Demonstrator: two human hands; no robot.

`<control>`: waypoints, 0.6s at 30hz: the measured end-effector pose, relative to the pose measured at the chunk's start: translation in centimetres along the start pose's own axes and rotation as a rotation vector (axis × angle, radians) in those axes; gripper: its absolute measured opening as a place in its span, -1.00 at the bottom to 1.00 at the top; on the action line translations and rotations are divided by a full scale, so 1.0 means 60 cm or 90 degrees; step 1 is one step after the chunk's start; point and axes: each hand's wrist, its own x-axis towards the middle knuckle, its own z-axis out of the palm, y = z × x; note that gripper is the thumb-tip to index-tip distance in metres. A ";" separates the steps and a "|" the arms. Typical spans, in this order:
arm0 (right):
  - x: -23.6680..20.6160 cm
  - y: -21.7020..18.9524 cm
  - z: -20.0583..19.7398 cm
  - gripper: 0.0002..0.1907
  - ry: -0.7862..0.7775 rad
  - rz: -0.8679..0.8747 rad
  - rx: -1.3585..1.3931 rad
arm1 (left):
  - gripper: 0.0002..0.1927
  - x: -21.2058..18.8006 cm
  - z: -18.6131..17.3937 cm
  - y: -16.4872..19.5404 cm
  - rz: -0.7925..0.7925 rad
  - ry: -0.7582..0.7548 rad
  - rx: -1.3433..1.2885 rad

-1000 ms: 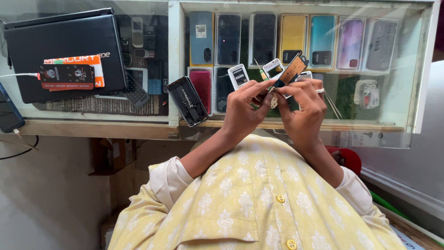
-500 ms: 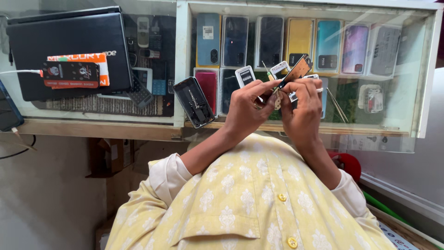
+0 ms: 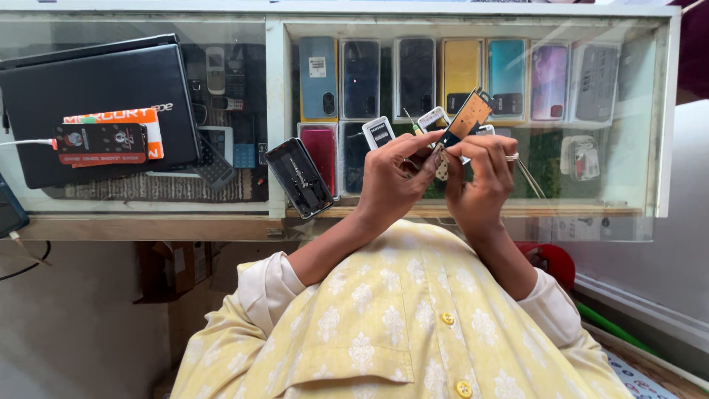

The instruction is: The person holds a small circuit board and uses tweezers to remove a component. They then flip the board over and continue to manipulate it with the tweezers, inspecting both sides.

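Note:
Both hands are raised together above the glass counter (image 3: 148, 214). My left hand (image 3: 391, 181) and my right hand (image 3: 484, 177) pinch a small phone circuit board (image 3: 465, 118), brown and dark, tilted up to the right, with a small metal piece (image 3: 442, 168) hanging below it between the fingertips. A ring sits on a finger of my right hand. On the glass just left of my left hand lies an opened black phone body (image 3: 299, 177), face up with its insides showing. Small batteries (image 3: 379, 131) lie behind the fingers.
Under the glass stand several phones and phone covers (image 3: 461, 74) in a row. A closed black laptop (image 3: 96, 103) lies at the left with an orange-and-white box (image 3: 122, 122) and a dark power bank (image 3: 100, 142) with a white cable on it. A red object (image 3: 550, 258) sits low right.
The view has shifted slightly. My hands stay together on the circuit board, with the fingers regripping it a little lower.

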 end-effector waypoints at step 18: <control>0.013 -0.018 -0.013 -0.86 -0.062 0.056 0.002 | -0.63 0.001 -0.005 0.006 0.062 0.002 0.088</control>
